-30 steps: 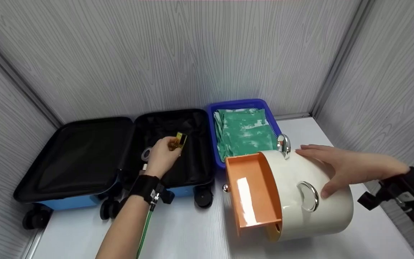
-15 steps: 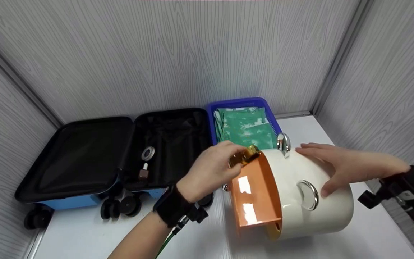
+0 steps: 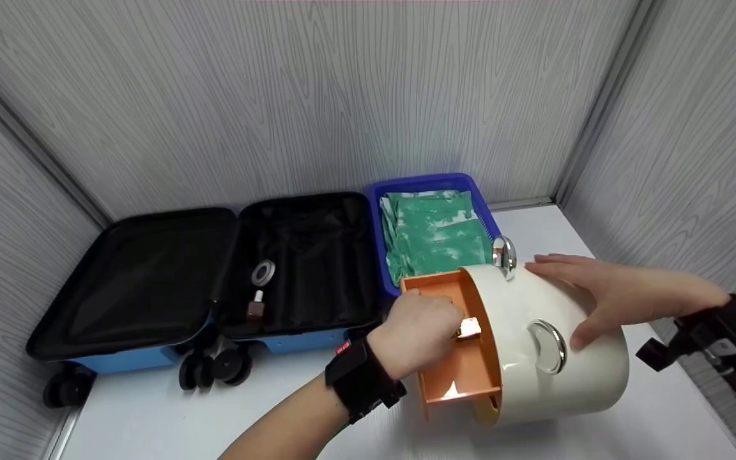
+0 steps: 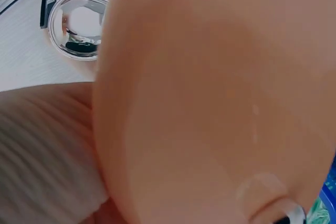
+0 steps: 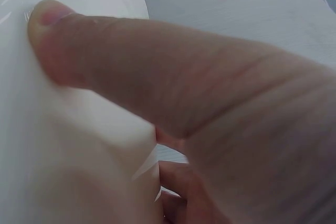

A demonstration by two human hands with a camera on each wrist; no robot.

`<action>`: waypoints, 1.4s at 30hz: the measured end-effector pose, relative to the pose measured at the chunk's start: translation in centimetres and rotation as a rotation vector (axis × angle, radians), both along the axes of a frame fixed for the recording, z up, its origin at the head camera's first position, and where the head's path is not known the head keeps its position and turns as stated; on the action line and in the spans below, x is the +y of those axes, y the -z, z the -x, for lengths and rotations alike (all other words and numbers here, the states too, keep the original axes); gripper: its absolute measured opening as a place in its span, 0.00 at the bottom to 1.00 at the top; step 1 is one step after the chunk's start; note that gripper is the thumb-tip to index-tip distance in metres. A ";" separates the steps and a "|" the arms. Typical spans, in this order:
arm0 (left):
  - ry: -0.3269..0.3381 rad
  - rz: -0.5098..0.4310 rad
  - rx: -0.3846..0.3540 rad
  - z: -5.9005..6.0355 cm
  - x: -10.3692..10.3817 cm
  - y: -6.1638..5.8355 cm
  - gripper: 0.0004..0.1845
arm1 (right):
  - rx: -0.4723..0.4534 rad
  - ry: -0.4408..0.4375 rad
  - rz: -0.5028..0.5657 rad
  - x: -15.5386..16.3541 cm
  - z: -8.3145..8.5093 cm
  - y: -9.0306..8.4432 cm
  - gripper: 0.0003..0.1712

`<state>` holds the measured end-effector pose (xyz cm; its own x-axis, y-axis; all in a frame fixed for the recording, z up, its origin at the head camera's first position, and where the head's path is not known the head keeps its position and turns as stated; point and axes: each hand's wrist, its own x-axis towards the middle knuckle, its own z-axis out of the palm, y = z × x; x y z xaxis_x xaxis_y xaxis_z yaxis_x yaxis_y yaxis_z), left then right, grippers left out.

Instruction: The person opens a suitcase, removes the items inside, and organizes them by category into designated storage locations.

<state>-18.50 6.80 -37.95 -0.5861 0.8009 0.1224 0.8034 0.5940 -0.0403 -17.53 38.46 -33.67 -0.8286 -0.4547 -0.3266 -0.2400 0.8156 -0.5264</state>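
Note:
My left hand (image 3: 422,331) reaches into the pulled-out orange drawer (image 3: 464,377) of a white rounded box (image 3: 575,377). Its curled fingers hold a small shiny gold object (image 3: 469,328) down near the drawer floor. The object is mostly hidden by the hand. Flat on top of the white box lies my right hand (image 3: 611,294), fingers straight, thumb beside a chrome ring handle (image 3: 548,346). In the right wrist view the thumb (image 5: 157,77) presses on the white box (image 5: 63,171). The left wrist view is filled by the orange drawer (image 4: 220,103), with a chrome knob (image 4: 76,24) beside it.
An open black-lined blue suitcase (image 3: 151,281) lies at the left, with a roll of tape (image 3: 263,273) and a small bottle (image 3: 255,308) inside. Behind the box, a blue basket (image 3: 432,182) holds folded green cloth (image 3: 435,233). Grey walls close in on three sides.
My left hand carried the gold object from the suitcase across to the box and lowered it into the orange drawer. The right hand stayed on the box.

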 end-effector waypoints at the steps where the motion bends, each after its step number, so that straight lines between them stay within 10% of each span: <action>1: -0.003 0.011 0.000 0.0 0.1 0.0 0.11 | 0.000 0.000 -0.002 0.0 0.0 0.0 0.69; 13: -0.056 0.022 -0.019 -0.2 0.5 0.0 0.04 | -0.004 -0.005 0.002 0.0 0.1 0.0 0.69; 22: -0.140 -0.507 0.009 -0.4 -4.4 0.7 0.16 | -0.020 -0.005 0.002 0.0 0.0 0.1 0.68; 33: -0.283 -0.761 -0.398 -1.5 -8.2 7.0 0.14 | -0.013 0.004 0.017 0.3 0.1 0.1 0.69; 42: -0.273 -0.880 -0.494 -1.5 -7.1 8.0 0.13 | -0.025 0.010 0.019 0.0 0.2 0.0 0.69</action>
<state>-17.04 -0.27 -45.99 -0.8773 0.3779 0.2957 0.4468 0.4183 0.7908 -17.71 38.51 -33.70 -0.8246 -0.4530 -0.3389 -0.2188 0.8078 -0.5474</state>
